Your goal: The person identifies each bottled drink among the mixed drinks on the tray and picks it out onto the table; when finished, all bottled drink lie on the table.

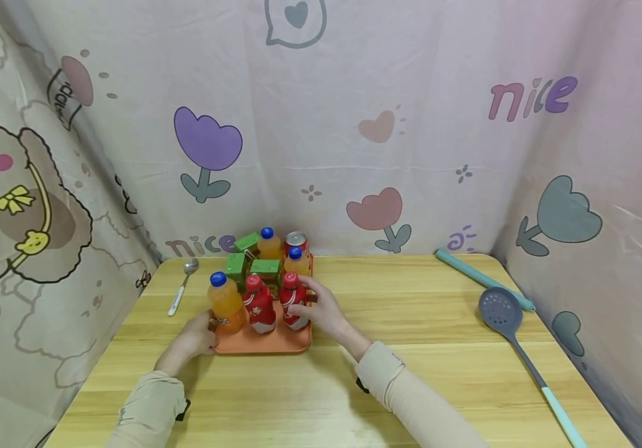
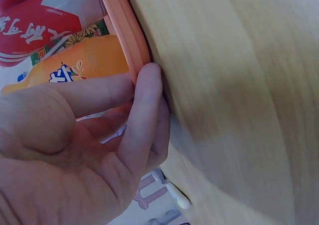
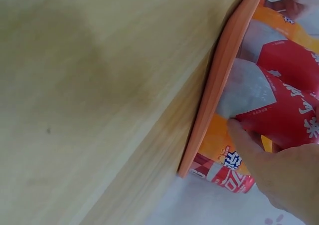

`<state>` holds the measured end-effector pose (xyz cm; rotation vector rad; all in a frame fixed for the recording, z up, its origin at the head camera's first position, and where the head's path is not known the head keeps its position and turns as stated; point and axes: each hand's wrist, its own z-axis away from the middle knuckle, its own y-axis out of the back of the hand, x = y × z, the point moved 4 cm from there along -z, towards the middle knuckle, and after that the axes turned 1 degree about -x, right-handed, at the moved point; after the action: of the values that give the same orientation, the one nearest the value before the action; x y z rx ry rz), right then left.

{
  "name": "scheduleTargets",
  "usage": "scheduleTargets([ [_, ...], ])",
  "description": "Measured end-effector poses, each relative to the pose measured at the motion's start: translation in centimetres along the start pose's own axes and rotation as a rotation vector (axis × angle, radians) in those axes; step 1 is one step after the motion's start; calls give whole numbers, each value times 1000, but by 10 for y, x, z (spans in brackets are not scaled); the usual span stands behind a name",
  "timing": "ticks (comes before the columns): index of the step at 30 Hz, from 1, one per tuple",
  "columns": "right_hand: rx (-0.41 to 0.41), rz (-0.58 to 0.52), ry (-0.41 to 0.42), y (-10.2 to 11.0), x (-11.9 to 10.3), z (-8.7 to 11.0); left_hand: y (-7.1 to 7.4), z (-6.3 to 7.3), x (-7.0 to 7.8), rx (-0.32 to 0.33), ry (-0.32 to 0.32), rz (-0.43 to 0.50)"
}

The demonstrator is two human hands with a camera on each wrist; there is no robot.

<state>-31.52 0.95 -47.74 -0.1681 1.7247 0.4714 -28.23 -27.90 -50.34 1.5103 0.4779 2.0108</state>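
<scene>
An orange tray (image 1: pixel 264 341) holds drinks on the wooden table. At its front left corner my left hand (image 1: pixel 194 336) pinches the rim, as the left wrist view also shows, right beside an orange juice bottle (image 1: pixel 226 306) with a blue cap. My right hand (image 1: pixel 326 308) grips a red bottle (image 1: pixel 292 298) standing at the tray's right side, thumb across its front. A second red bottle (image 1: pixel 260 306) stands to the left of it. Behind them are several green cartons (image 1: pixel 265 269), two more orange juice bottles (image 1: pixel 269 246) and a red can (image 1: pixel 296 241).
A spoon (image 1: pixel 183 287) with a white handle lies left of the tray. On the right side of the table are a grey slotted skimmer (image 1: pixel 501 311) and a teal stick-like thing (image 1: pixel 480 277). A printed curtain (image 1: pixel 309 149) hangs behind the table.
</scene>
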Motion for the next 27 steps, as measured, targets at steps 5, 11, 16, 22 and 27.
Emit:
scheduleTargets([
  [5, 4, 19, 30, 2, -2, 2, -1, 1, -1, -10, -4, -6],
  [11, 6, -11, -3, 12, -14, 6, 1, 1, -1, -28, -29, -7],
  [16, 6, -48, 2, 30, -21, 8, 3, 4, 0, -33, -26, -13],
  [22, 54, -54, 24, 59, -25, 5, 3, 5, 2, -29, -5, -9],
  [27, 112, -22, 14, 84, -21, -1, 3, 5, 1, -31, -10, 14],
])
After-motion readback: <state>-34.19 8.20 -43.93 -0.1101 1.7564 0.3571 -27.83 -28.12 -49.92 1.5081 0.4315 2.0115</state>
